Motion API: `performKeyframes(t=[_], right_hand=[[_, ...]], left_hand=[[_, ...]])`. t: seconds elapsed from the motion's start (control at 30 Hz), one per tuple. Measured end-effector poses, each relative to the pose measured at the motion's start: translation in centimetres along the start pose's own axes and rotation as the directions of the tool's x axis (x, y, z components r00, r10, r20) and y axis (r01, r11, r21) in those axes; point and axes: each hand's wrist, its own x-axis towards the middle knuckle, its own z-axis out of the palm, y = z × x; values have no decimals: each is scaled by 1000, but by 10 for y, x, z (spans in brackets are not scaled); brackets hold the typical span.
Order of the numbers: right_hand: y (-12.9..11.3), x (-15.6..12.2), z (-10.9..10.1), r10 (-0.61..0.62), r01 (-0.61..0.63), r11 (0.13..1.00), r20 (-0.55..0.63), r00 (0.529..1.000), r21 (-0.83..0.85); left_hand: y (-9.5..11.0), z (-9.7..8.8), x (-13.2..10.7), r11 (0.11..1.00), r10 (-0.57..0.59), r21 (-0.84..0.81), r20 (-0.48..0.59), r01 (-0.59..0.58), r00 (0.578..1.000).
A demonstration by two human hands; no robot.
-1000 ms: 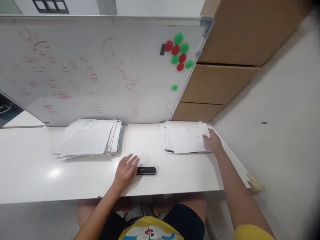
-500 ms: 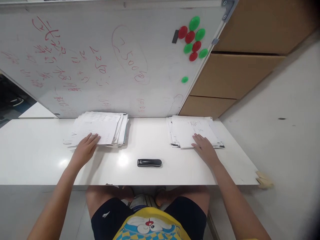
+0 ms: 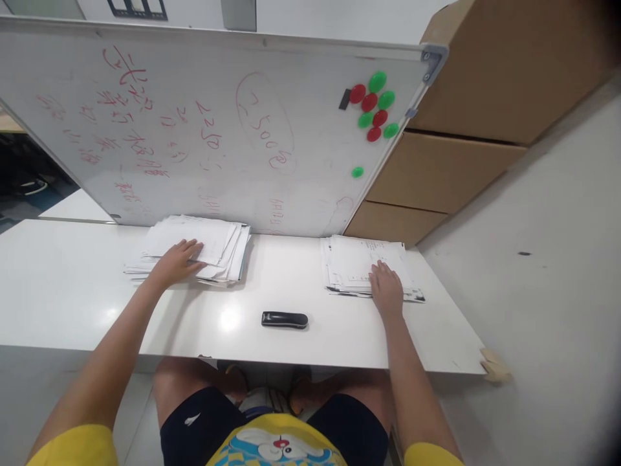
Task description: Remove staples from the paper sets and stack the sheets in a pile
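Note:
Two piles of printed paper lie on a white table. My left hand rests flat, fingers stretched out, on the near edge of the left paper pile. My right hand lies flat with fingers spread on the near part of the right paper pile. A black stapler lies on the table between the two piles, closer to me, touched by neither hand.
A whiteboard with red writing leans against the table's far edge, with red and green magnets near its top right. Stacked cardboard boxes stand behind at the right. A tan scrap sticks out past the table's right corner.
My left hand left the spot beside the stapler and moved left onto the left pile. My right hand slid from the right pile's right edge toward its near middle.

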Motion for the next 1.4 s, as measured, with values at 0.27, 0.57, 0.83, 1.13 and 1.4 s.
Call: performKeyframes(t=[0.27,0.57,0.83,1.13,1.4], right_hand=[[2,2,0,11,-10,999,-23,1000,50],[2,6,0,40,-40,997,-1,999,70],[4,7,0,68,-70,995,43,997,67],[3,9,1,67,-71,993,44,997,96],[-81,-25,-49,415,-323,815,-96,905,481]], left_hand=[[16,-14,-6,1000,-7,-9,4,7,1000],[43,0,11,930,-355,30,-197,368,914],[64,22,21,970,-188,99,-269,222,944],[52,20,21,969,-159,140,-272,203,949],[133,-26,-28,962,-245,13,-403,273,882]])
